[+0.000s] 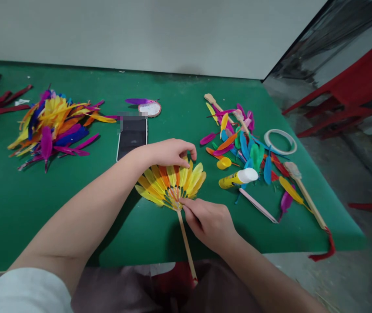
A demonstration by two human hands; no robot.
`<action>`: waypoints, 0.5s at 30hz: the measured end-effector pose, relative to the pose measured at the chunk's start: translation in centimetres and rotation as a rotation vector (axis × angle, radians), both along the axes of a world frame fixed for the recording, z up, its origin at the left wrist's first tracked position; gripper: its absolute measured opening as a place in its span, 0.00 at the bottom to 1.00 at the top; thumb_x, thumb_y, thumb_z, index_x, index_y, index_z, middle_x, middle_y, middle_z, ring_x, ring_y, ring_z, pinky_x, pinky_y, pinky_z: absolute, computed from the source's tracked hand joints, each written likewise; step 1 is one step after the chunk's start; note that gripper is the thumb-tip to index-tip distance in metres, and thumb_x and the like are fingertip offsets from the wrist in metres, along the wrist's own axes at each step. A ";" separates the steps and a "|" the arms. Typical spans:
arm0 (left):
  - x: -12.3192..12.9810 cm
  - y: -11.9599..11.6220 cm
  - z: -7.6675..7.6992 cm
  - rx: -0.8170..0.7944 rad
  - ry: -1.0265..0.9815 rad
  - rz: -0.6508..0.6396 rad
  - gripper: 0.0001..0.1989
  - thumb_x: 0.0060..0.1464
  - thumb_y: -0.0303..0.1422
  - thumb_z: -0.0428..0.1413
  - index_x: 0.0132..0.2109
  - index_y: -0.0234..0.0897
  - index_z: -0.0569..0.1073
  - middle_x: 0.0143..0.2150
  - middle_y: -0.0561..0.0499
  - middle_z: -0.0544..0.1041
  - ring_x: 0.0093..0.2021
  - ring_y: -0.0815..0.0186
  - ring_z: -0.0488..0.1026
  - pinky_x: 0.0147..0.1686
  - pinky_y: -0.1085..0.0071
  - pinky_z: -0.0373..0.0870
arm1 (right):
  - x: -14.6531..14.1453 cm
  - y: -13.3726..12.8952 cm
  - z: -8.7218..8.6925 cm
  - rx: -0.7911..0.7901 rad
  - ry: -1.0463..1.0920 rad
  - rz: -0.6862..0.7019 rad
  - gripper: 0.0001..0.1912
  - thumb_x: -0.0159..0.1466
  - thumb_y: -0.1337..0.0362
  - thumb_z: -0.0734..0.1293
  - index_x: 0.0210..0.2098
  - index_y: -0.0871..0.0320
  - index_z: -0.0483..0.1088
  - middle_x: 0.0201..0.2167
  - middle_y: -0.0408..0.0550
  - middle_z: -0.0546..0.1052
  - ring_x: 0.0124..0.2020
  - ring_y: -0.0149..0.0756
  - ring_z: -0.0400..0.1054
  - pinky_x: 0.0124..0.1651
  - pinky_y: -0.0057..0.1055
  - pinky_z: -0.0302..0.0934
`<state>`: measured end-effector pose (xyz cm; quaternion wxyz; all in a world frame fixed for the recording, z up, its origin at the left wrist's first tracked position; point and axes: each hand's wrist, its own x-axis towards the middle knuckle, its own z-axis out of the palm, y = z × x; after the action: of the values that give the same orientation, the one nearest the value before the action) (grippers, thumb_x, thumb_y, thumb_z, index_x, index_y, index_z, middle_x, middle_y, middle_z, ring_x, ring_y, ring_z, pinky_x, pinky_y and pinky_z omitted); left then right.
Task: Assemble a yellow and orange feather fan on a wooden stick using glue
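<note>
A fan of yellow and orange feathers lies on the green table, its thin wooden handle pointing toward me past the front edge. My left hand reaches across the tops of the feathers, thumb and forefinger apart; its other fingers are partly hidden. With curled fingers, my right hand grips the fan's base where the quills meet the handle, the fingertip pressing on the quills. A yellow glue stick with a white cap lies right of the fan, its round yellow lid beside it.
Loose coloured feathers are heaped at left. A phone and a round white disc sit behind my left arm. At right are more feathers, a tape roll, tweezers and a wooden handle with red tassel.
</note>
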<state>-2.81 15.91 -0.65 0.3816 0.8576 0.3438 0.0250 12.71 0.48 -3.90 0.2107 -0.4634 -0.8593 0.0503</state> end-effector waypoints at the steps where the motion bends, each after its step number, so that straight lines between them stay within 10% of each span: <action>1: 0.0 0.0 0.0 0.001 0.002 0.001 0.11 0.49 0.32 0.55 0.42 0.39 0.71 0.28 0.56 0.69 0.27 0.71 0.65 0.28 0.75 0.56 | 0.0 0.0 0.1 -0.005 0.031 -0.013 0.10 0.62 0.67 0.59 0.37 0.56 0.72 0.25 0.41 0.77 0.25 0.29 0.69 0.28 0.26 0.55; 15: -0.2 0.1 0.0 0.021 -0.019 -0.032 0.11 0.49 0.31 0.55 0.42 0.37 0.71 0.28 0.55 0.69 0.28 0.71 0.64 0.28 0.75 0.57 | -0.1 1.0 0.2 0.024 0.201 0.107 0.11 0.60 0.76 0.57 0.30 0.55 0.65 0.29 0.44 0.77 0.32 0.33 0.68 0.35 0.29 0.66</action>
<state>-3.02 16.02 -0.63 0.3761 0.8668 0.3260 0.0307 12.59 1.48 -3.68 0.2984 -0.4070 -0.8578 0.0973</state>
